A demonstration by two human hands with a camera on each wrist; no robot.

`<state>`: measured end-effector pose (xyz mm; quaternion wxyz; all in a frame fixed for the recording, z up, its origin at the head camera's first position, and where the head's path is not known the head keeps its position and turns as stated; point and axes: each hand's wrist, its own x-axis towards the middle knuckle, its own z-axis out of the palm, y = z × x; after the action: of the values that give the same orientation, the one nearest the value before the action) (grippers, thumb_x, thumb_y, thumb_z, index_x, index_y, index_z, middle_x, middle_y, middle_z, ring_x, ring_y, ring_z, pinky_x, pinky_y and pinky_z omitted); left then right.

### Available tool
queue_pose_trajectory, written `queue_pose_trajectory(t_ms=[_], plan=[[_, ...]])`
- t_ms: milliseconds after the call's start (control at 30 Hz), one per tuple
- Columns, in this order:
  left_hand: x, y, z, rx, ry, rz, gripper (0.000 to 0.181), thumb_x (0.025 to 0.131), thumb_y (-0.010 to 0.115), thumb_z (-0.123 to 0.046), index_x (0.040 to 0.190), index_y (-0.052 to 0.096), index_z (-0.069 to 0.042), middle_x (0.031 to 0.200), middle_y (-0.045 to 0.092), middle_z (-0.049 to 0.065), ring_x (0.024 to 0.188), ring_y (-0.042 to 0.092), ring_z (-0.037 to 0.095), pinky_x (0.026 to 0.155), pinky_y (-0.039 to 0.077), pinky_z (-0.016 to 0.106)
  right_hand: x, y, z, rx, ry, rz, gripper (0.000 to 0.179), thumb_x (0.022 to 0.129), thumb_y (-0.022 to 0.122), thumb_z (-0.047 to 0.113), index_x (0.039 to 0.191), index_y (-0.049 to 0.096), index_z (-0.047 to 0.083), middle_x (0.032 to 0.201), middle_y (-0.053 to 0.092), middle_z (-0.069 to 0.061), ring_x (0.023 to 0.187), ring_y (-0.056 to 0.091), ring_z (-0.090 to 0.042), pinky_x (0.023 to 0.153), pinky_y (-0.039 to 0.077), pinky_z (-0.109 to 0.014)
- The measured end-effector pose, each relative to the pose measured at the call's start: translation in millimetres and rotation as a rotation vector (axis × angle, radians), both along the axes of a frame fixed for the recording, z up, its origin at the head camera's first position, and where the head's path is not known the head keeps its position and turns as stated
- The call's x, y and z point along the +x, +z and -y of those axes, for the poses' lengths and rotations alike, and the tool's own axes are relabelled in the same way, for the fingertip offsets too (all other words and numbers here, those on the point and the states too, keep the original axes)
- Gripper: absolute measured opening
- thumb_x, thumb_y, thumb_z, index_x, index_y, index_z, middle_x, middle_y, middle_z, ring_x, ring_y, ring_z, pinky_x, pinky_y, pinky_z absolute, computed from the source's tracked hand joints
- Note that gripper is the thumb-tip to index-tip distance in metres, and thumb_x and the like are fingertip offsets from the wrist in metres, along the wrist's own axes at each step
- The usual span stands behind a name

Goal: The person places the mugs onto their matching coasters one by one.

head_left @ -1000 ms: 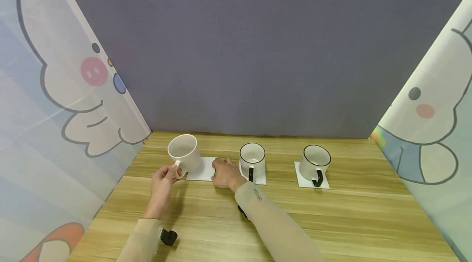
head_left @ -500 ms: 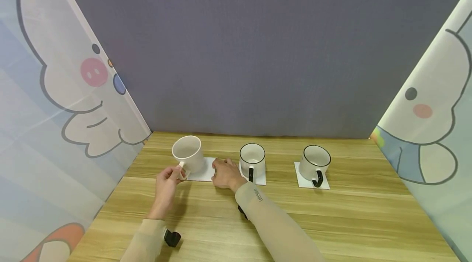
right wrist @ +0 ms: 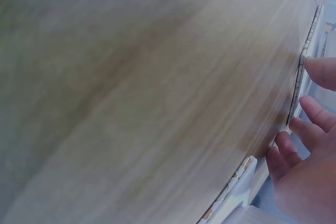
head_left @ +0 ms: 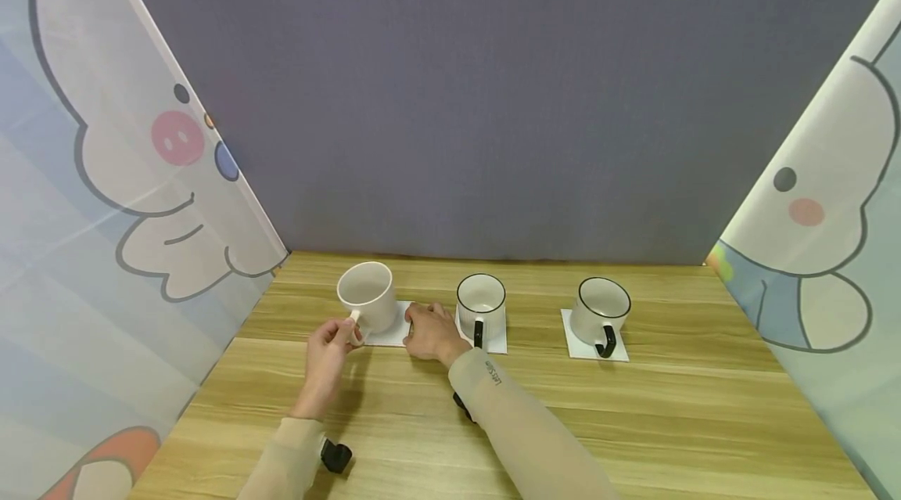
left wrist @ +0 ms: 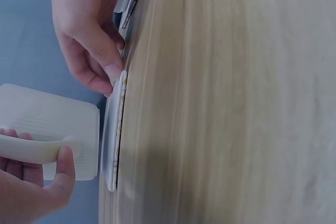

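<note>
My left hand (head_left: 326, 359) pinches the handle of a plain white mug (head_left: 378, 311) at the left of the table. The mug stands upright, its base close over a white square coaster (head_left: 385, 339); in the left wrist view a narrow gap shows between the mug (left wrist: 58, 116) and the coaster (left wrist: 112, 140). On the coaster's right end, my right hand (head_left: 432, 333) holds it at the edge with thumb and curled fingers. Just right of that hand, a black-rimmed white mug (head_left: 486, 298) with a black handle sits on its own coaster (head_left: 500, 342), partly hidden.
Another black-rimmed mug (head_left: 598, 316) rests on a coaster (head_left: 577, 348) farther right, its black handle toward me. Behind the wooden table (head_left: 676, 406) rises a grey panel (head_left: 493, 93). Cartoon-printed curtains (head_left: 141, 179) flank both sides.
My left hand has carried the white mug rightward and slightly down, bringing it over the coaster. The right hand and the other two mugs have stayed in place.
</note>
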<state>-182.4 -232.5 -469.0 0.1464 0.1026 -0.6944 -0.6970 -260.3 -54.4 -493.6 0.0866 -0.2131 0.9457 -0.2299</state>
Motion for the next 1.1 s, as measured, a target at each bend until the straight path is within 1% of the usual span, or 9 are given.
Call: queue_pose_trajectory(t_ms=[100,200,333,533,733,833,1000,1100], plan=[[0.4,0.1,-1.9,0.006,-0.005,0.001,0.027,0.104,0.055,-0.005,0.089,0.057,0.017,0.078,0.060,0.004,0.080,0.059,0.014,0.074,0.056,0.026,0.8,0.0,0.3,-0.002,-0.003,0.003,0.036,0.092,0.071,0.030,0.125,0.061,0.021,0.124,0.067,0.004,0.122,0.046,-0.021,0.106,0.039,-0.039],[0.7,-0.5,-3.1,0.002,-0.007,0.006,0.027,0.104,0.055,-0.005,0.089,0.058,0.017,0.078,0.060,0.003,0.081,0.059,0.014,0.075,0.056,0.027,1.1,0.3,0.4,-0.006,-0.005,-0.006,0.036,0.091,0.072,0.030,0.124,0.062,0.020,0.123,0.067,0.004,0.122,0.046,-0.021,0.106,0.038,-0.039],[0.9,-2.0,-4.5,0.001,-0.014,0.011,0.027,0.104,0.054,-0.006,0.089,0.058,0.017,0.079,0.059,0.004,0.082,0.058,0.014,0.075,0.055,0.026,0.8,0.0,0.9,-0.008,-0.006,-0.013,0.035,0.091,0.072,0.028,0.124,0.062,0.019,0.123,0.068,0.003,0.121,0.046,-0.022,0.106,0.038,-0.040],[0.7,-4.2,-7.4,0.013,-0.024,0.006,0.027,0.104,0.054,-0.005,0.091,0.058,0.018,0.078,0.059,0.004,0.078,0.058,0.014,0.074,0.055,0.026,1.2,-0.3,1.5,-0.012,-0.016,-0.006,0.036,0.091,0.073,0.029,0.123,0.062,0.019,0.122,0.068,0.004,0.120,0.046,-0.021,0.105,0.038,-0.039],[0.3,-7.1,-9.4,-0.004,-0.025,-0.002,0.027,0.104,0.054,-0.005,0.090,0.057,0.018,0.079,0.059,0.005,0.077,0.058,0.014,0.074,0.054,0.025,0.8,-1.8,2.5,-0.018,-0.015,-0.008,0.039,0.091,0.072,0.030,0.127,0.061,0.020,0.126,0.066,0.006,0.121,0.046,-0.020,0.108,0.037,-0.040],[0.3,-8.4,-10.0,-0.022,-0.024,-0.002,0.027,0.104,0.055,-0.006,0.088,0.057,0.017,0.079,0.059,0.006,0.078,0.058,0.014,0.074,0.054,0.025,0.7,-1.5,2.2,-0.018,-0.012,-0.011,0.039,0.091,0.072,0.029,0.128,0.061,0.020,0.127,0.066,0.006,0.122,0.046,-0.021,0.108,0.037,-0.040],[-0.9,-9.5,-10.2,-0.033,-0.030,0.012,0.026,0.104,0.055,-0.007,0.084,0.060,0.010,0.080,0.059,0.006,0.078,0.058,0.015,0.074,0.054,0.025,1.0,-0.9,1.3,-0.020,-0.014,-0.013,0.038,0.091,0.072,0.029,0.127,0.061,0.020,0.126,0.067,0.006,0.122,0.046,-0.022,0.107,0.037,-0.041],[-1.3,-9.2,-9.4,-0.036,-0.039,0.031,0.027,0.104,0.055,-0.008,0.086,0.059,0.011,0.080,0.059,0.005,0.079,0.058,0.015,0.075,0.054,0.025,1.2,-0.9,1.8,-0.022,-0.014,-0.017,0.039,0.091,0.073,0.029,0.127,0.061,0.020,0.125,0.067,0.006,0.122,0.046,-0.022,0.107,0.037,-0.040]])
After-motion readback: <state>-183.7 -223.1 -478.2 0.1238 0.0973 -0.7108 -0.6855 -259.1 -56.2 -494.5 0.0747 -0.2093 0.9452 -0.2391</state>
